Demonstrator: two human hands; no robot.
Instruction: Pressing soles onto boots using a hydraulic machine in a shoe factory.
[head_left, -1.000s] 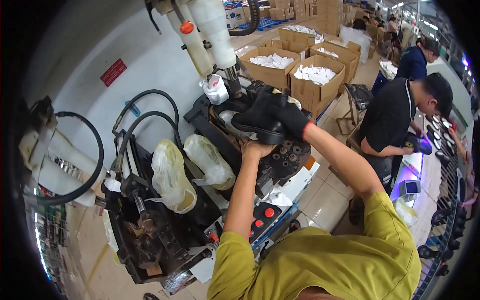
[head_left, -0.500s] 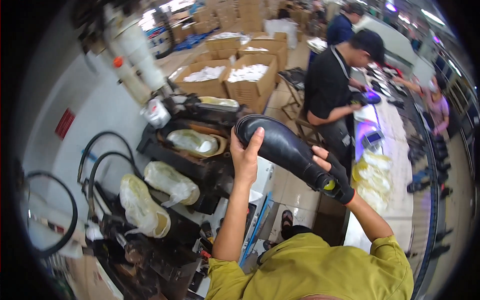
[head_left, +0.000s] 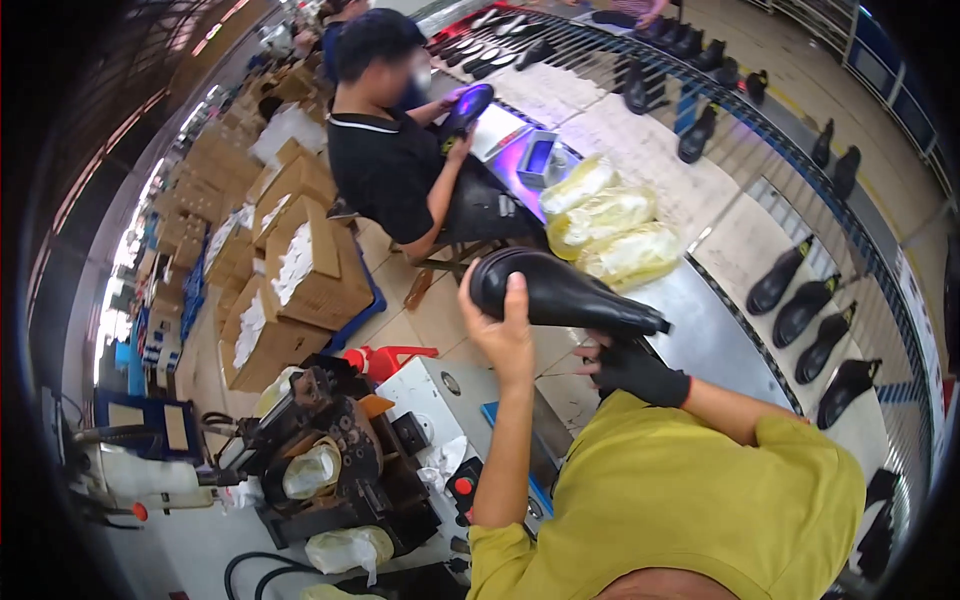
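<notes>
A black leather ankle boot (head_left: 560, 292) lies sideways in front of me, its rounded toe to the left and its narrower end to the right. My left hand (head_left: 503, 335) grips the toe end, thumb over the top and fingers around the far side. Just under the narrow end is my right hand (head_left: 640, 372), in a black fingerless glove. Its fingers are apart and point left, holding nothing that I can see. Beyond the boot, several yellow forms wrapped in clear plastic (head_left: 618, 225) rest on the table.
A co-worker (head_left: 395, 170) sits ahead, handling a dark shoe (head_left: 468, 108) under purple light. Black shoes line a metal rack (head_left: 740, 110) on the right. Cartons of white material (head_left: 305, 285) stand left. A machine (head_left: 340, 450) with plastic-wrapped forms is at lower left.
My view has swung right, toward the table and rack. The boot has turned closer to level. My right hand has come off its narrow end and now sits below it.
</notes>
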